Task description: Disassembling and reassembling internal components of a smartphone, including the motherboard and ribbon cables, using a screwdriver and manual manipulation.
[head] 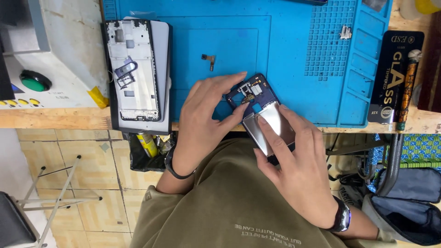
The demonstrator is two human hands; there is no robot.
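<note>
An opened phone [254, 94] with a dark blue frame and a silver battery [277, 120] lies tilted at the near edge of the blue repair mat [294, 55]. My left hand [202, 121] reaches in from the left, its thumb and forefinger pinched over the small parts at the phone's upper end. My right hand [296, 167] holds the phone's lower end from below, with fingers lying on the battery. The left wrist wears a black band; the right wrist has a dark watch.
A bare phone frame [132, 69] lies on a stack of panels at the mat's left. On the mat are a small camera module [209, 59] and a metal piece [345, 32]. Right: a black flat package [396, 76] and a hand tool [407, 92]. Left: a white machine [55, 55].
</note>
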